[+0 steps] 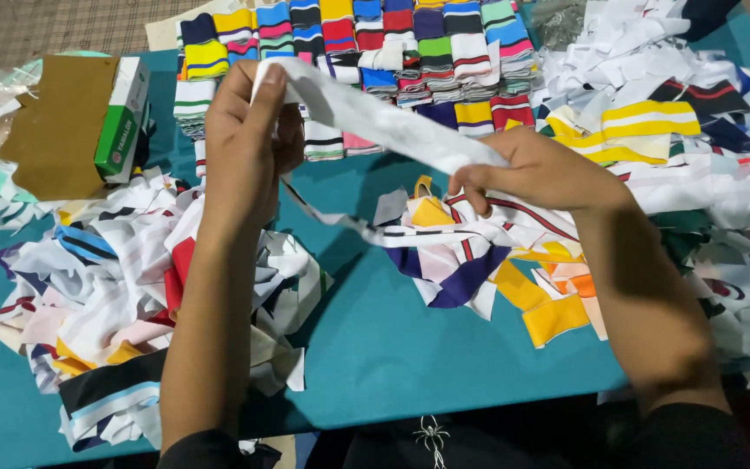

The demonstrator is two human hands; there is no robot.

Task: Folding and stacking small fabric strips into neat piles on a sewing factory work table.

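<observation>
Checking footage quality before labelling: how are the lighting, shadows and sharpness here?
Head view: bright, even light on the teal table; soft forearm shadows fall on it; left hand, right hand and white strip are slightly soft; no strong glare; bottom edge dark.

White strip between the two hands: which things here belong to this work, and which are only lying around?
In hand:
- white fabric strip, held by the left hand and the right hand
- loose pile of striped pieces
- folded stacks
- mixed heap

Lying about:
- green and white box
- brown cardboard
- blue table
</observation>
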